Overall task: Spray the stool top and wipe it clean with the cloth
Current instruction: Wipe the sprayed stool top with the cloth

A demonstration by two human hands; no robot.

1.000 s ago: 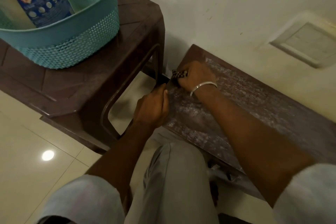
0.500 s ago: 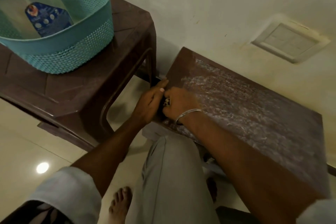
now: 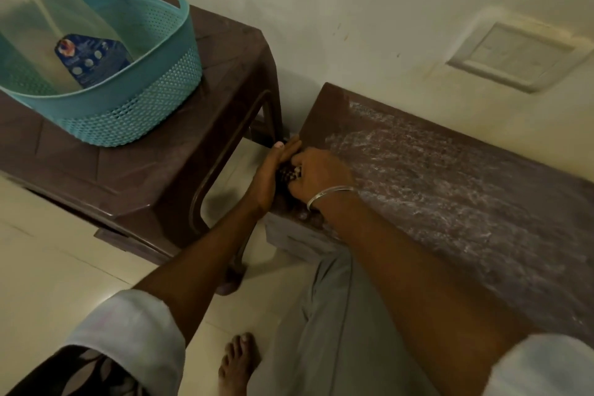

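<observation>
Head view: right hand (image 3: 318, 175) gripping checkered cloth (image 3: 291, 174) on streaked stool top (image 3: 450, 177), left hand (image 3: 270, 177) straight-fingered beside it.

A: How does the left hand (image 3: 271, 175) lie?
B: Extended forward, fingers straight, edge-on against the right hand (image 3: 321, 175).
A: And the right?
B: Knuckles up, fingers curled round a cloth (image 3: 290, 173); both forearms outstretched.

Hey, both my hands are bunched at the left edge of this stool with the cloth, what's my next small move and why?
Probably sweep the cloth, gripped in your right hand, rightward across the stool top: white streaks cover most of it, and the cloth sits at the left edge against your left hand, so there is no room to wipe further that way.
</observation>
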